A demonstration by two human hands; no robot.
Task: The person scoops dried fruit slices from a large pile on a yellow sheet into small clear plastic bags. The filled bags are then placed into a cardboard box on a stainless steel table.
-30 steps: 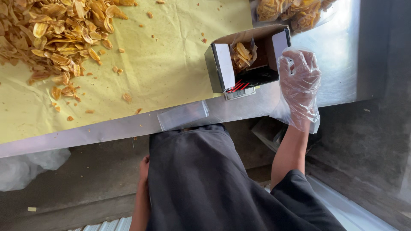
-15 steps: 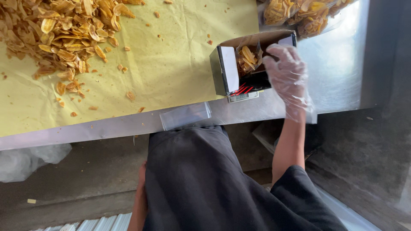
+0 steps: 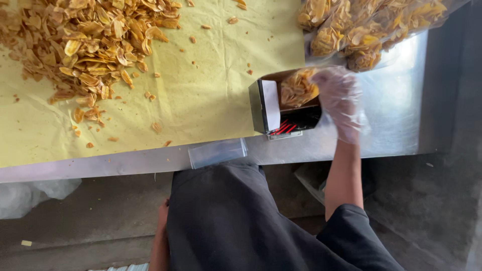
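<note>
1. At 1 o'clock on the table (image 3: 391, 125): box (image 3: 281, 103), open-topped, with golden chips (image 3: 297, 88) inside.
2. Right hand (image 3: 339, 100), gloved, at box's right side; finger grip unclear.
3. Left hand (image 3: 162, 218) low at 7 o'clock, mostly hidden.

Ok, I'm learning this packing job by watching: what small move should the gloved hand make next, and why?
Probably ease the right hand back off the bag of chips. The bag seems to sit in the box on the scale, and a hand touching it would likely skew the reading. The left hand hangs by the hip.
</note>
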